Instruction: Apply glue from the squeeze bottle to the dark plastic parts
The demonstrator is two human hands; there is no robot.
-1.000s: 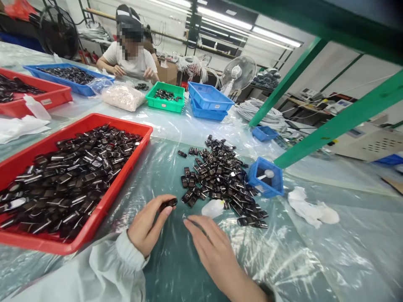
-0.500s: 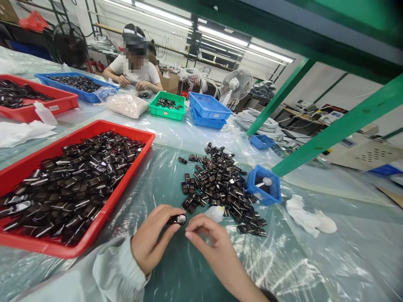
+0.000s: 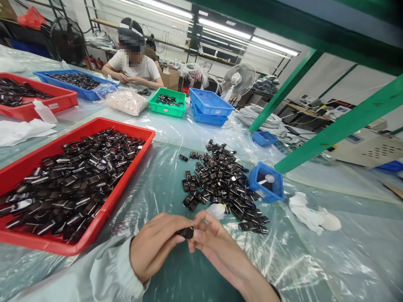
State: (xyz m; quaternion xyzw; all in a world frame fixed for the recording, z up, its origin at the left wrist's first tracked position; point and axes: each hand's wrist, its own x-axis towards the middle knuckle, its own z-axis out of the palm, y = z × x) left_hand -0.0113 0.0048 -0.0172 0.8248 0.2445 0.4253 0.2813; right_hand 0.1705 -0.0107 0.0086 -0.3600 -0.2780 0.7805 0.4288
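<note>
A small glossy black plastic piece (image 3: 186,232) is held between my two hands, above the plastic-covered table. My left hand (image 3: 159,243) pinches its left end with thumb and fingers. At its right end, the thumb and fingertips of my right hand (image 3: 217,245) grip it too. Just beyond my right hand lies a white translucent bottle (image 3: 216,210) with a yellowish tip, partly hidden. A heap of similar black pieces (image 3: 220,180) spreads over the table behind it. To the left, a red tray (image 3: 126,178) is filled with many more of them.
A small blue bin (image 3: 277,186) with a white spoon (image 3: 267,179) stands right of the heap, beside crumpled white tissue (image 3: 307,214). A green post (image 3: 333,126) slants above. Farther back are a green tray (image 3: 166,110), stacked blue trays (image 3: 210,110) and a seated co-worker (image 3: 135,63).
My right hand has come in from beside the black piece to grip its right end. The piece has turned, its silvery face no longer showing, and sits slightly lower.
</note>
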